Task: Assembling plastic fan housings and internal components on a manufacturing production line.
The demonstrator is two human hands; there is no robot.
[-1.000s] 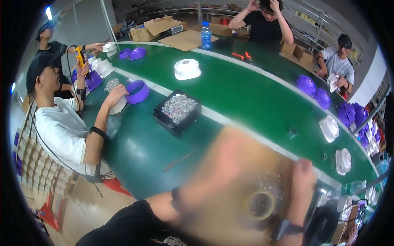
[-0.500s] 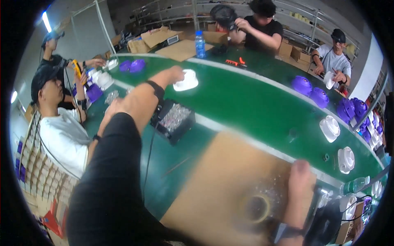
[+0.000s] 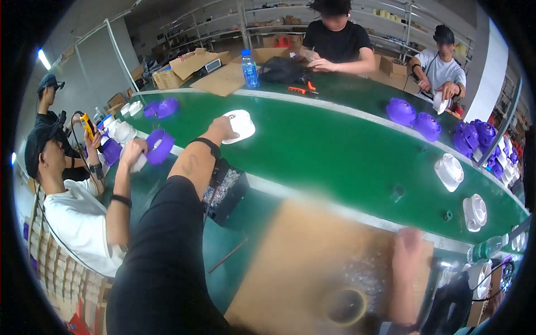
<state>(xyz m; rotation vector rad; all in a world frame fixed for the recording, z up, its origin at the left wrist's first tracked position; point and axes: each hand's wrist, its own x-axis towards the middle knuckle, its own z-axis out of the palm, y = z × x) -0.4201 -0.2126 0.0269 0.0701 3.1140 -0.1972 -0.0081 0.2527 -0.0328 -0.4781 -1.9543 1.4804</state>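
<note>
My left arm reaches far over the green belt. At its end my left hand (image 3: 224, 128) is closed on the left edge of a white plastic housing (image 3: 242, 125), rounded and shallow, on the belt. My right hand (image 3: 409, 245) rests at the right edge of a brown cardboard sheet (image 3: 301, 251); it looks curled, but a blur hides its fingers. A roll of tape (image 3: 347, 306) lies on the cardboard, left of my right wrist. Under my left forearm stands a black bin (image 3: 229, 192) of small clear packets.
A co-worker on the left handles a purple housing (image 3: 160, 146). Two others sit across the belt, near purple housings (image 3: 427, 127). White housings (image 3: 449, 172) stand on the belt at right. A blue-capped bottle (image 3: 250, 70) stands at the back; a clear bottle (image 3: 486, 250) lies at right.
My left hand has shifted to the white housing's left edge, and the view has turned slightly. A black bag held up across the belt now lies on the table. The left co-worker's purple housing has come into view.
</note>
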